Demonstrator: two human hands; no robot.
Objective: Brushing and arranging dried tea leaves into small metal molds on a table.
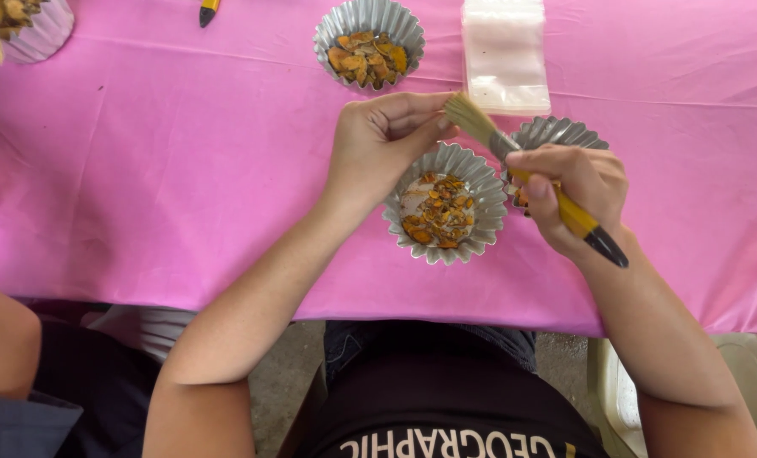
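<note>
Brush (514, 161) clamped in our right hand (574, 191), bristles meeting the left hand (378, 140), fingers pinched on something too small to identify. Both above the fluted tin (480, 182) of orange chips. Looks like the brushing step; next calls for light strokes, debris falling clear.

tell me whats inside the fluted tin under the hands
The fluted tin holds orange and brown dried slices over a pale bottom. The left hand hides its far rim; what the fingers pinch cannot be seen. The right hand holds a brush above it.
</note>
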